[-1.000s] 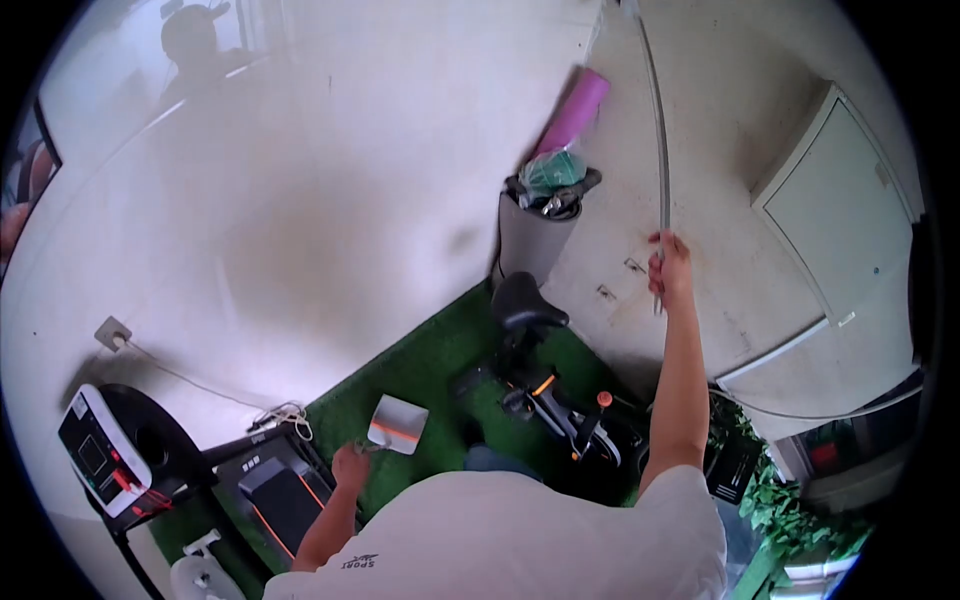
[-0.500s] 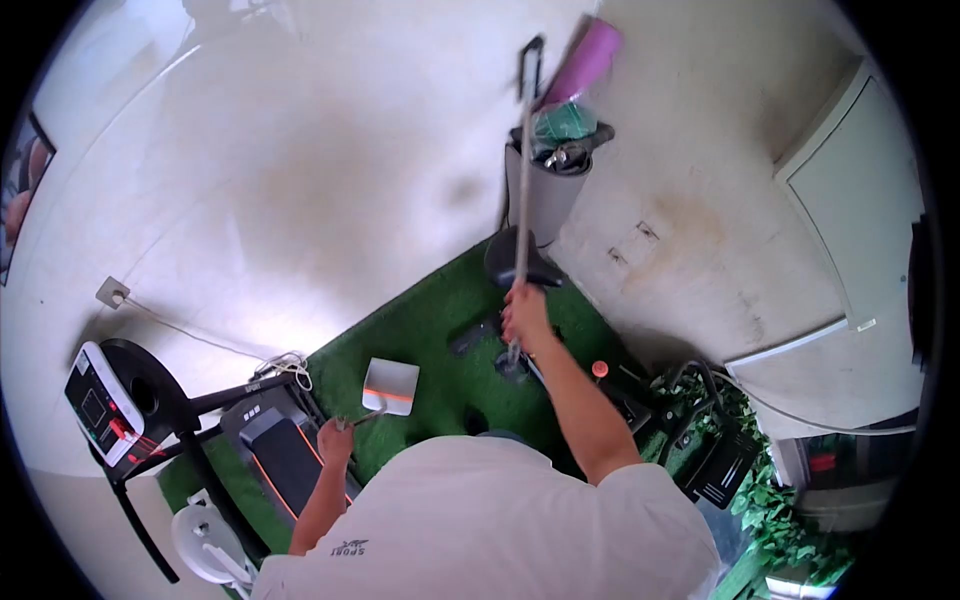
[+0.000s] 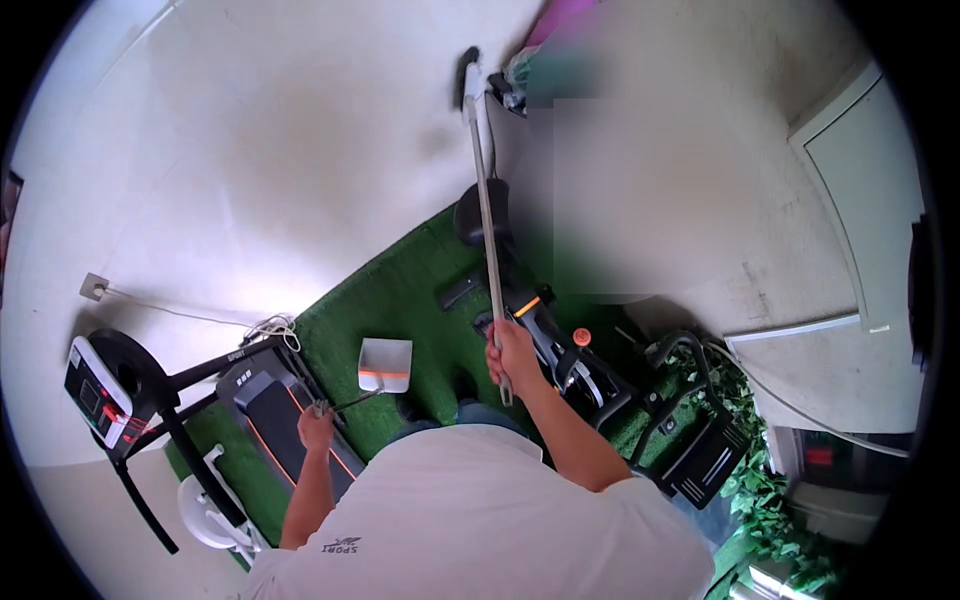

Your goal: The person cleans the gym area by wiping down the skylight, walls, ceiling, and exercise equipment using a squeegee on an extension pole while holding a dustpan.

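My right hand (image 3: 514,354) is closed around the lower part of a long broom (image 3: 486,215). The broom points up and away from me, its head with dark bristles raised in front of the white wall; whether it touches the wall I cannot tell. Low on the left, my left hand (image 3: 316,428) grips the end of a dustpan's thin handle. The dustpan (image 3: 386,355), white-grey with an orange stripe, is over the green turf in front of my feet. Right beside the broom's pole is the black seat (image 3: 470,212) of an exercise bike.
A treadmill (image 3: 290,420) with a console stands at my left, near a coiled white cable (image 3: 272,328) and a wall socket (image 3: 94,287). The exercise bike's frame (image 3: 560,340) is at my right, beside leafy green plants (image 3: 765,515). A blurred patch hides part of the right wall.
The broom's head has swung left, away from the grey bin and the purple roll. My right hand is lower in the view. The dustpan has barely shifted, and the camera view has turned somewhat.
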Demonstrator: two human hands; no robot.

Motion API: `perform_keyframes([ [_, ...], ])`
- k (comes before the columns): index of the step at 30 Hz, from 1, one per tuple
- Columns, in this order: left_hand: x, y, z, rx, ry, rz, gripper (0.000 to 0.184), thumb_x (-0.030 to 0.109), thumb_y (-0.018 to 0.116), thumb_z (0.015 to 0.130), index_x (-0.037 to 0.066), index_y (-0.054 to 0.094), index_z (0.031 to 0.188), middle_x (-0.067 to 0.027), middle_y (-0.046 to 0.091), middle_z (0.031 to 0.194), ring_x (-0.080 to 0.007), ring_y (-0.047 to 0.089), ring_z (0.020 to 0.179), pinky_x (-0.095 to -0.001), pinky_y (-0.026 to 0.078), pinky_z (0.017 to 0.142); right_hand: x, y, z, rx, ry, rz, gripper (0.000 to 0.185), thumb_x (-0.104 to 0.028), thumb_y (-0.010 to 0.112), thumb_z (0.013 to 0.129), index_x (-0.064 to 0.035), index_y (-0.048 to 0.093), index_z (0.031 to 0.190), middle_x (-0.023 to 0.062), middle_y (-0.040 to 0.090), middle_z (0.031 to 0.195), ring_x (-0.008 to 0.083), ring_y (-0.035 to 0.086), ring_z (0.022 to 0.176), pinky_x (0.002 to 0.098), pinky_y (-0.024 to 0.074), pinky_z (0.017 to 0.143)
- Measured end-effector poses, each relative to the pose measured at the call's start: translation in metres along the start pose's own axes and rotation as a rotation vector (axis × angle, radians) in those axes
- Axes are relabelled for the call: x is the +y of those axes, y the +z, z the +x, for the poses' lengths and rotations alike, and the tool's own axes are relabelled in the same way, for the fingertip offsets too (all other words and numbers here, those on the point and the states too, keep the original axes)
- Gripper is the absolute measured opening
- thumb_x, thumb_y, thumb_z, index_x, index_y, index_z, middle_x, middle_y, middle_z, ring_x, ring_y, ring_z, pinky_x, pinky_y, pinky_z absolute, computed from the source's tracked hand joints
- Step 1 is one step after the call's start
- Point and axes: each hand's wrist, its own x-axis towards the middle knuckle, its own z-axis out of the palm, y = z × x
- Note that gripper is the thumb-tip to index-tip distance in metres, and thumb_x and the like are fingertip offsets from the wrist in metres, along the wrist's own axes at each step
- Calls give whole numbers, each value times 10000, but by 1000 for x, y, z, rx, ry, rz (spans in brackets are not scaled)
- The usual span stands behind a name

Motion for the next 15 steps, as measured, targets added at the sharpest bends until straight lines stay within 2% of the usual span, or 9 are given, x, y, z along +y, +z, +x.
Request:
perform_keyframes([
  [5,-18,1,-13,-52,7,44,313,245,703,736,53,684,983,-195,669,896,-359,639,902,-429,485,808,-18,33,15,-8,102,155,319,-404,408,987,-118,434,847,-30,395,559,73,356,369,278,363,327],
  [7,-33,8,-9,-52,18,37,308,245,702,735,52,683,975,-196,669,899,-363,637,901,-431,483,803,-14,40,11,-100,269,143,328,-426,415,978,-127,429,846,-38,386,564,71,355,375,281,364,338],
  [9,-47,8,-3,-59,28,31,303,245,701,734,52,682,967,-197,668,901,-367,635,900,-434,481,797,8,43,-5,-159,321,127,337,-435,416,976,-125,430,844,-41,378,563,69,353,377,278,360,337],
  [10,-50,6,-4,-51,98,20,296,246,697,736,46,677,953,-197,668,890,-366,638,889,-436,482,784,22,44,-16,-226,384,96,346,-443,417,974,-124,431,842,-44,370,561,67,352,379,276,356,337],
  [11,-53,6,-7,-44,163,5,290,247,693,737,40,673,939,-196,668,879,-366,640,877,-438,482,771,33,43,-26,-200,412,59,347,-441,426,973,-120,439,841,-45,366,563,54,338,375,268,332,322],
  [15,-51,1,-13,-103,98,35,269,246,681,743,36,668,910,-187,670,835,-360,648,839,-433,486,738,56,15,-51,-205,525,-13,374,-443,457,967,-92,471,839,-49,366,557,38,315,348,238,295,292],
])
